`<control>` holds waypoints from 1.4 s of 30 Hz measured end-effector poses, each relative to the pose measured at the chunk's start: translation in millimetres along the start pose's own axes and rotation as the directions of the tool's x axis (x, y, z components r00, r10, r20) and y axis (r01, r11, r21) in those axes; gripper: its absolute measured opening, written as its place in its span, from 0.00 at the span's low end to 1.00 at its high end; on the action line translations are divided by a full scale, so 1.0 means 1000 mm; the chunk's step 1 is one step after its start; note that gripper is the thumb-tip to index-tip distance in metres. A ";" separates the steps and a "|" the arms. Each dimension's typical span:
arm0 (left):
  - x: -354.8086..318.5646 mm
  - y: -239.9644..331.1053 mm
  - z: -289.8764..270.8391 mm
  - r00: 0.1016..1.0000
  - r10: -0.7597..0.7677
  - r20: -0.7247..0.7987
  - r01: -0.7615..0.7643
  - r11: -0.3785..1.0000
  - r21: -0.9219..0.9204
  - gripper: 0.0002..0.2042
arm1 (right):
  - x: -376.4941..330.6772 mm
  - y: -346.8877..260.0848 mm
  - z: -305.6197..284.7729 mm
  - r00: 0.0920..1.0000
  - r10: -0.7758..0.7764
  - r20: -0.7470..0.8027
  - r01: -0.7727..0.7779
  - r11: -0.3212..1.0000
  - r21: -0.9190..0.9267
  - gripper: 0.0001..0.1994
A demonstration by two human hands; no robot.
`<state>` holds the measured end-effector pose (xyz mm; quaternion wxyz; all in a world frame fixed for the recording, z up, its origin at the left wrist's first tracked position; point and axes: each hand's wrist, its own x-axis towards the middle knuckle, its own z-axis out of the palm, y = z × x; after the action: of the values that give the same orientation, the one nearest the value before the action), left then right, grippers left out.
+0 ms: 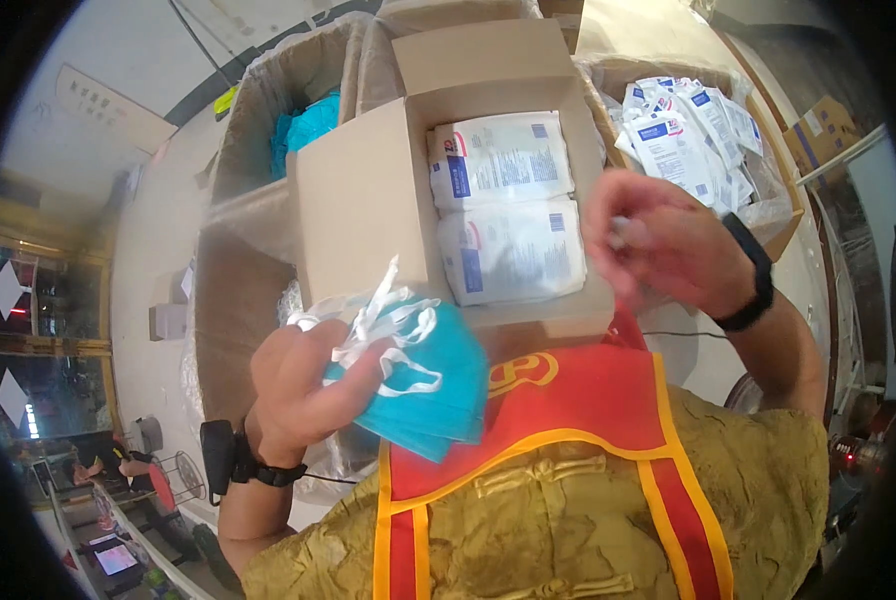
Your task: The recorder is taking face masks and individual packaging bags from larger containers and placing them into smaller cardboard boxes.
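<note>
My left hand (303,385) is closed around a stack of teal face masks (433,385), whose white ear loops stick up between and over the fingers. It holds them in front of my chest, by the near left corner of an open cardboard carton (358,200). My right hand (668,240) is raised at the carton's right side, slightly blurred. Its fingers are curled together, with a small pale spot at the tips that I cannot make out. Inside the carton lie two stacks of white printed packets, a far packet (503,160) and a near packet (513,250) on top.
At the back left a tall lined box (238,135) holds loose teal masks (303,130). Another lined box (783,215) at the back right is heaped with white packets (678,150). A brown carton (821,135) stands farther right. My red apron (528,400) touches the work area's near side.
</note>
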<state>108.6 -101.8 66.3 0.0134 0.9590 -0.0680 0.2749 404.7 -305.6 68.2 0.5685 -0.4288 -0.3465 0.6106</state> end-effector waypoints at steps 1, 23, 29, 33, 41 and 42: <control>0.003 0.001 0.001 1.000 0.014 -0.017 -0.014 1.000 -0.019 0.19 | 0.014 0.000 0.006 0.997 -0.076 0.026 0.074 0.995 0.067 0.09; 0.036 0.015 -0.001 0.975 0.220 -0.018 -0.220 0.973 -0.068 0.19 | 0.073 0.000 0.048 0.865 0.176 0.470 0.205 0.731 -0.650 0.15; 0.037 0.015 -0.001 0.968 0.251 -0.028 -0.252 0.967 -0.045 0.19 | 0.072 0.000 0.046 0.846 0.211 0.490 0.124 0.816 -0.565 0.15; 0.037 0.019 -0.002 0.969 0.245 -0.030 -0.246 0.968 -0.052 0.19 | 0.068 -0.023 0.060 0.843 0.312 0.438 0.058 0.756 -0.652 0.15; 0.040 0.023 -0.006 0.969 0.244 0.019 -0.242 0.966 -0.088 0.20 | 0.065 -0.026 0.051 0.816 0.261 0.516 0.141 0.776 -0.615 0.15; 0.040 0.022 -0.006 0.970 0.241 0.020 -0.238 0.967 -0.087 0.20 | 0.063 -0.036 0.058 0.827 0.333 0.454 0.184 0.603 -0.777 0.14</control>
<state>135.6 -128.5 92.1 0.0193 0.9464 -0.1950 0.2566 366.8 -235.6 115.9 0.1634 -0.4528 -0.7108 0.5129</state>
